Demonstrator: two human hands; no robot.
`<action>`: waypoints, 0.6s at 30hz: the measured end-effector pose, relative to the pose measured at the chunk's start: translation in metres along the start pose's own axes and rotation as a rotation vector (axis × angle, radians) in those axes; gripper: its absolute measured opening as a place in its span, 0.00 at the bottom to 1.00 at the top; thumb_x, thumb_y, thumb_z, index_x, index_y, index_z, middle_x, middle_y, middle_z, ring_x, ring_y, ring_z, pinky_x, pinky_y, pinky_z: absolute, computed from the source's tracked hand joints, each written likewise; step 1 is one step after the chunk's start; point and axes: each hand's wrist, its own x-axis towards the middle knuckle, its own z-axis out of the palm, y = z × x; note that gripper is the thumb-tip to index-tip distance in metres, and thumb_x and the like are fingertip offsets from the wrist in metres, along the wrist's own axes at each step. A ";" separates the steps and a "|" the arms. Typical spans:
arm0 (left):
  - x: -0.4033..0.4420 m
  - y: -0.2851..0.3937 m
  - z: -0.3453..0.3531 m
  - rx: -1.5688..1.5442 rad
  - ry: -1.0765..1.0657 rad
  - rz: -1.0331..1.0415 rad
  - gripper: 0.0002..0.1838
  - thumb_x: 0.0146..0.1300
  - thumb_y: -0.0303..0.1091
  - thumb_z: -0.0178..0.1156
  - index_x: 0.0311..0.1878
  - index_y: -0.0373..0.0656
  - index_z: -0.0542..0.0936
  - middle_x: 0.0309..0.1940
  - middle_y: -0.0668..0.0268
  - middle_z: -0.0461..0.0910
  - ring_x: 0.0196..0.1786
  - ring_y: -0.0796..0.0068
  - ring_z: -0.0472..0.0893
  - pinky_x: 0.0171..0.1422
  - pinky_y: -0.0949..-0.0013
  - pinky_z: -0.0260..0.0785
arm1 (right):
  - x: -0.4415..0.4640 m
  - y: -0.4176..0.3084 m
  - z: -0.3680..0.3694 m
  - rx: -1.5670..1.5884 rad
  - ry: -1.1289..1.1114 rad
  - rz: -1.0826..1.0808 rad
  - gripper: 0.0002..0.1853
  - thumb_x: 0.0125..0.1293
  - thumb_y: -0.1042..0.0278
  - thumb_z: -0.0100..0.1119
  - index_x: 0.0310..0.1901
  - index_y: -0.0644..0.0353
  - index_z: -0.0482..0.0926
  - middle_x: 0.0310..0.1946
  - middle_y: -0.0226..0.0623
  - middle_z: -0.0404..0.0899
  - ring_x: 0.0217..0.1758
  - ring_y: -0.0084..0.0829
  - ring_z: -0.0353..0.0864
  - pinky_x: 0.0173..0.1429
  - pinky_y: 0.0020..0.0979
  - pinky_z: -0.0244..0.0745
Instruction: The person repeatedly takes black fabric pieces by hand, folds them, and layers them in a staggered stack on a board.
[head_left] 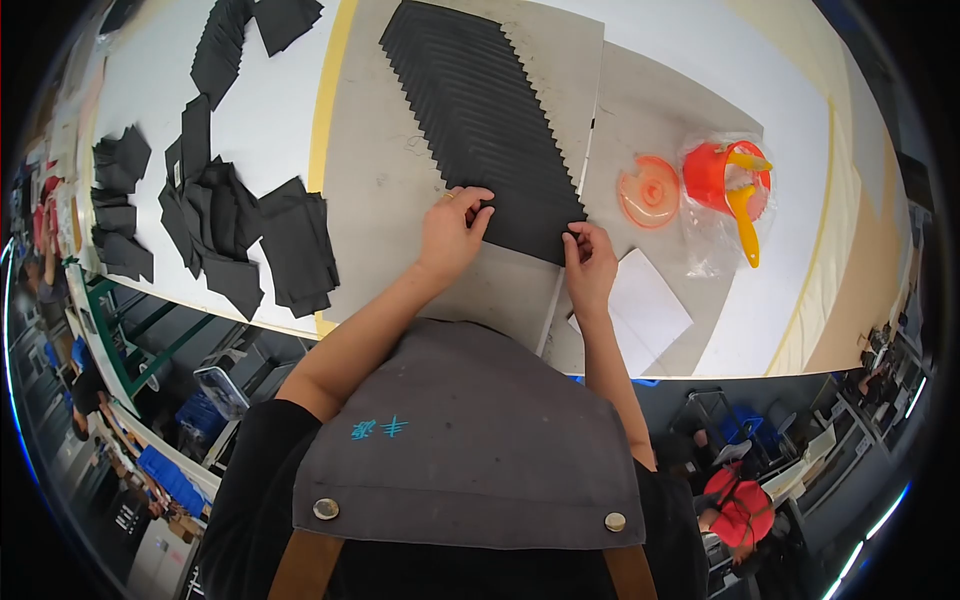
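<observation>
A long row of overlapping black fabric pieces (480, 110) runs up the grey board, its near end toward me. My left hand (455, 230) pinches the left corner of the nearest piece between thumb and fingers. At that piece's right corner, my right hand (590, 262) has thumb and fingers closed on the edge. The nearest piece lies flat between the two hands, over the front of the row. A white sheet (648, 312) lies just right of my right hand, partly behind the forearm.
Loose piles of black pieces (215, 210) lie at the left. To the right are an orange translucent lid (649, 191) and a red pot (707, 176) with a yellow-handled brush (745, 225), on clear plastic. A person in red (740, 508) is beyond the table, lower right.
</observation>
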 end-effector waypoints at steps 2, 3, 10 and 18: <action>0.000 0.001 0.000 -0.005 -0.005 -0.008 0.08 0.60 0.26 0.67 0.42 0.43 0.82 0.26 0.65 0.75 0.26 0.69 0.75 0.33 0.64 0.70 | 0.000 0.001 0.001 -0.011 0.002 0.001 0.08 0.63 0.75 0.66 0.43 0.59 0.81 0.28 0.32 0.73 0.25 0.23 0.71 0.32 0.26 0.69; 0.000 0.002 0.000 0.017 -0.005 -0.008 0.08 0.60 0.27 0.67 0.43 0.44 0.82 0.26 0.65 0.75 0.26 0.69 0.75 0.33 0.65 0.70 | 0.000 0.001 0.001 -0.015 -0.001 -0.001 0.08 0.63 0.75 0.66 0.43 0.59 0.81 0.29 0.32 0.73 0.25 0.23 0.71 0.32 0.26 0.69; 0.001 0.003 -0.002 0.067 -0.024 0.001 0.08 0.60 0.28 0.67 0.43 0.46 0.82 0.27 0.66 0.75 0.27 0.68 0.76 0.34 0.64 0.71 | 0.000 -0.001 0.000 -0.053 -0.016 -0.016 0.07 0.63 0.75 0.65 0.43 0.59 0.81 0.28 0.32 0.73 0.25 0.24 0.71 0.32 0.27 0.69; 0.000 0.001 0.000 0.099 -0.032 0.011 0.09 0.59 0.29 0.67 0.43 0.46 0.81 0.29 0.66 0.76 0.31 0.65 0.77 0.37 0.62 0.72 | 0.002 -0.004 -0.003 -0.099 -0.042 -0.022 0.09 0.63 0.74 0.65 0.45 0.58 0.81 0.32 0.34 0.72 0.29 0.27 0.74 0.34 0.29 0.71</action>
